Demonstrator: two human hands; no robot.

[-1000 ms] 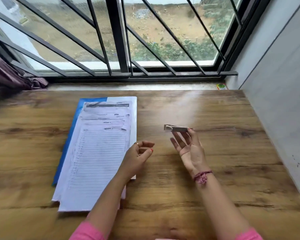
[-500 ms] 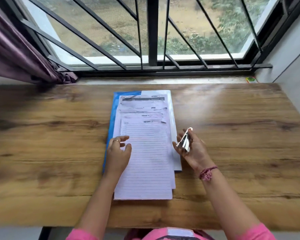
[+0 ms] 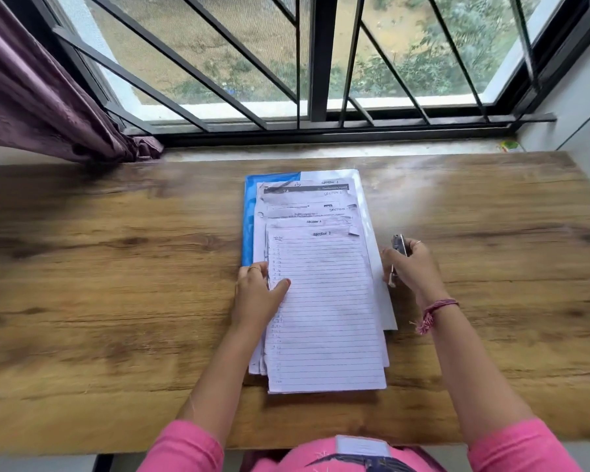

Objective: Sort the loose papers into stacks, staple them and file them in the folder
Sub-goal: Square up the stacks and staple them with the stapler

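Left hand point(image 3: 256, 294) on papers point(image 3: 324, 301) | right hand point(image 3: 411, 267) grips one stapler point(image 3: 398, 248)

papers point(image 3: 324, 301) on folder point(image 3: 249, 219), table point(image 3: 116, 284) centre | left hand point(image 3: 258, 294) at 9 o'clock edge | stapler point(image 3: 400, 248) at 3 o'clock

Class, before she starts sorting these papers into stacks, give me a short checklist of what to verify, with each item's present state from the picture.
1. Papers gathered in one pile on the blue folder: ok.
2. Left hand steadying the pile at its left edge: ok.
3. Stapler within reach, gripped in the right hand: ok.
4. Right hand free to lift sheets: not ok, it holds the stapler.
5. Section labels readable on the top sheets: ok for those showing; lower sheets cannot tell.
6. Bare table beside the pile for separate stacks: ok.
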